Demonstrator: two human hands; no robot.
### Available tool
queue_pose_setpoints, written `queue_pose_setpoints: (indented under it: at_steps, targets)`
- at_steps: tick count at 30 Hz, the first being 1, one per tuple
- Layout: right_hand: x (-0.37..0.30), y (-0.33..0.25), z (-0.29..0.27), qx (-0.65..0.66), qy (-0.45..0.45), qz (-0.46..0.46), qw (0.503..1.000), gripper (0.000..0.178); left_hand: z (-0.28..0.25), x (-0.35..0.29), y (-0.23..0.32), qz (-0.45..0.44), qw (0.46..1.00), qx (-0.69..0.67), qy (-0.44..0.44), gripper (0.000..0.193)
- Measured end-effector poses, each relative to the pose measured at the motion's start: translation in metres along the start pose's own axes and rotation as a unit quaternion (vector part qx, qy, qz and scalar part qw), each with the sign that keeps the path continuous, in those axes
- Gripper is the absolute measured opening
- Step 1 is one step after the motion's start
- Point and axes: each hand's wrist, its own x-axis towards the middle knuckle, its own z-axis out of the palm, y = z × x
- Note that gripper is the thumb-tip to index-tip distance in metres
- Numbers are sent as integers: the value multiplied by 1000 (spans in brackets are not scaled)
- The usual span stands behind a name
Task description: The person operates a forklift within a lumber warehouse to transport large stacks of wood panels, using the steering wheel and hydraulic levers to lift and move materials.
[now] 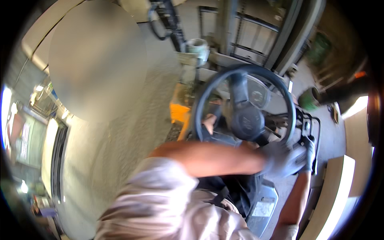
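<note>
Steering wheel [247, 121] sat just right of centre frame
Blurry left hand [283, 159] was at its lower-right rim, right hand [308, 149] by the black bar [319, 137], couldn't tell either one's grip

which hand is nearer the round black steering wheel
Left: the gray-gloved left hand is at the lower-right rim of the steering wheel, contact unclear; the gray-gloved right hand is farther right, by the black metal rail.
</note>
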Motion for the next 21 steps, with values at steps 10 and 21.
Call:
queue_pose_setpoints:
  at_steps: [10,21]
  targets:
    - [-44,-13,0,-7,46,44,998,20,-202,-103,-17,-88,965,-106,224,12]
    - [-24,-91,30,39,64,37,996,11,-111,-109,-52,102,973,-193,70,17]
